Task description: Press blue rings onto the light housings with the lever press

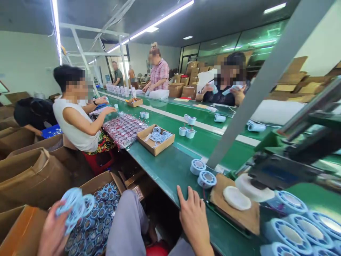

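Observation:
At the lower left, my left hand [54,225] grips a bunch of light-blue rings [74,209], held above a cardboard box of small blue round parts [99,217]. My right hand [194,217] lies on the edge of the green table [160,174] with its fingers spread and nothing in it. Just beyond it stand two blue cylindrical units [206,179]. A brown board [234,204] with a white disc [237,198] on it is to the right of that hand. An open carton [156,139] on the table holds more blue rings.
A press-like machine [293,163] and stacked blue units [290,234] occupy the right. A slanted grey post [247,92] rises from the table. One person [77,117] sits at left beside a tray of parts [124,129]; others work across the table.

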Tool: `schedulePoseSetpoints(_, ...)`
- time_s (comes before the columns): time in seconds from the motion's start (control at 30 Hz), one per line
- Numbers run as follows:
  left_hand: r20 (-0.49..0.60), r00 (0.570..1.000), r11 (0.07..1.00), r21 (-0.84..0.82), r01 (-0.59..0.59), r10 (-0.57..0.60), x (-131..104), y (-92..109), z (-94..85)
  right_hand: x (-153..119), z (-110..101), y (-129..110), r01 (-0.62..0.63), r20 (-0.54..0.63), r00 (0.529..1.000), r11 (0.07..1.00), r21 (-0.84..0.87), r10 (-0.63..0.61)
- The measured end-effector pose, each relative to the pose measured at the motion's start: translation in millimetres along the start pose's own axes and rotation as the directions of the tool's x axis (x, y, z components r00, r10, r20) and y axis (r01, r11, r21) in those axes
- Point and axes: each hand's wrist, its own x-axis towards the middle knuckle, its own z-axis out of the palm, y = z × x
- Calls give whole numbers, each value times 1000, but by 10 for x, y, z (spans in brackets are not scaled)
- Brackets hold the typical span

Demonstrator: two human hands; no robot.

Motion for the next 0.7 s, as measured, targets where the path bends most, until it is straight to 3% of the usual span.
schedulePoseSetpoints(0.07,205,970,976,-198,-89,130,189,539,650,-12,23,10,-10,1,1000,999,31,10)
schedulePoseSetpoints(0.13,378,847,923,-243,-297,373,350,1148,1404,-18,55,16,-17,-7,1000,999,41,17)
schedulePoseSetpoints(0.2,464,731,862,-188,-470,500,460,1679,2148,-17,101,19,-24,-16,1000,999,38,25)
schedulePoseSetpoints(0.27,518,669,829,-162,-535,533,523,2024,2776,-13,158,24,-27,-34,999,999,36,28)
schedulePoseSetpoints(0.33,587,613,804,-116,-583,529,558,2169,3228,-8,216,32,-19,-60,998,999,33,21)
schedulePoseSetpoints(0.4,670,554,780,-61,-623,495,584,2175,3503,-5,263,41,-9,-79,997,1000,26,11)
schedulePoseSetpoints(0.5,763,481,746,-1,-666,431,650,2104,3669,0,295,54,6,-87,996,1000,6,-6)
schedulePoseSetpoints(0.6,798,437,722,2,-692,416,760,2079,3660,9,283,65,9,-82,997,1000,-12,-10)
schedulePoseSetpoints(0.7,762,434,712,-50,-700,481,842,2065,3503,12,250,74,10,-54,999,1000,-9,-11)
